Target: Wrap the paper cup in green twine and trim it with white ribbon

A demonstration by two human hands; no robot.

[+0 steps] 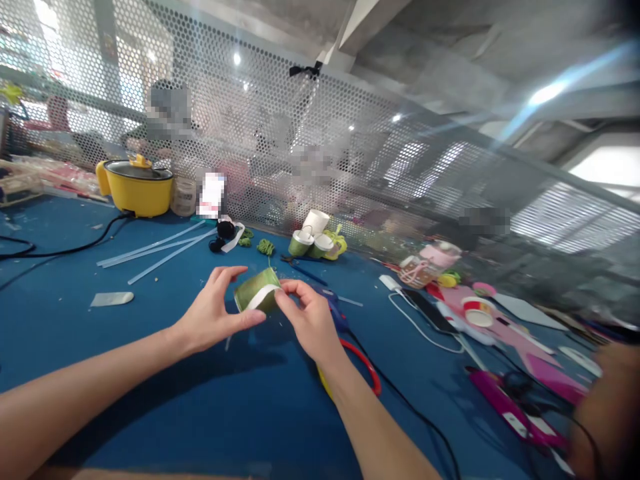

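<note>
Between my hands, above the blue table, is a small green cup (246, 292) lying tilted on its side, with a white strip (262, 295) curving across it. My left hand (220, 310) curls around the cup's left side, its thumb against the lower end of the strip and its index finger raised near the upper edge. Pinched fingers of my right hand (310, 317) hold the strip's other end at the cup's right side. Green yarn (266, 247) lies just behind the cup. A blue glue gun (336, 308) and red-and-yellow scissors handles (367, 367) are partly hidden by my right hand and forearm.
Behind stand a yellow electric pot (141, 193), a lit phone (212, 195) and white-and-green cups (316, 233) along a perforated metal screen (280, 147). Clear glue sticks (160, 250) lie left. Cables, a black phone (429, 311) and a magenta tool (515, 408) lie right, near another person's arm (607, 407).
</note>
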